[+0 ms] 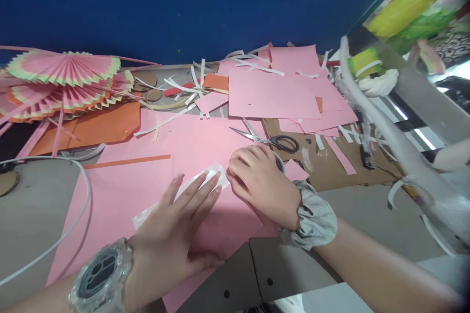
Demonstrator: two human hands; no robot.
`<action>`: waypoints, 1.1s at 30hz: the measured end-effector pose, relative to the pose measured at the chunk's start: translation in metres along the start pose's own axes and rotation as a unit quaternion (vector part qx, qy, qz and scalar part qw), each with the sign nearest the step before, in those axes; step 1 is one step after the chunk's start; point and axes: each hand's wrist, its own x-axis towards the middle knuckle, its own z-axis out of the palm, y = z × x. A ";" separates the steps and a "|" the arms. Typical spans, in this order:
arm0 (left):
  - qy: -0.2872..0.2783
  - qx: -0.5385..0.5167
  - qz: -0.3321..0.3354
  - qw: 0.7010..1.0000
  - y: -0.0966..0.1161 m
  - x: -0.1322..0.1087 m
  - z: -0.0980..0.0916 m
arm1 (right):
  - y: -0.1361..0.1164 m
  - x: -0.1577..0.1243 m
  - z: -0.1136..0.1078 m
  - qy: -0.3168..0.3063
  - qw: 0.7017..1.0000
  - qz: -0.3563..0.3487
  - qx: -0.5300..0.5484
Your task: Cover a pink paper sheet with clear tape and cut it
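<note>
A glossy white strip that looks like wide tape (215, 172) lies slantwise across large pink paper (154, 142). My left hand (183, 220) rests flat on it, fingers stretched out along the strip and thumb apart on the paper. At the strip's upper right end, my right hand (257, 181) is closed, with curled fingers pinching that end; the fingertips are partly hidden. A round roll (279, 162) shows in part behind the right hand. Scissors (270, 139) with black handles lie just beyond it, blades slightly apart.
Pleated pink paper fans (68, 71) are stacked at the left above orange paper (95, 127). Pink sheets (271, 95) and white paper scraps (198, 83) lie at the back. Cardboard (330, 171) carries a cutter (365, 144). A wrapped pole (389, 122) slants at the right; a white wire (86, 190) curves at left.
</note>
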 end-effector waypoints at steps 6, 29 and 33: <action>-0.015 -0.027 0.002 1.000 -0.004 0.012 -0.010 | -0.002 0.000 0.000 0.000 1.000 0.017 0.011; 0.001 0.044 0.008 0.999 -0.004 0.009 -0.018 | 0.001 -0.003 -0.006 -0.005 1.000 0.014 0.024; 0.032 0.049 0.003 0.998 -0.003 0.014 -0.006 | 0.001 -0.003 -0.005 -0.009 1.000 0.016 0.018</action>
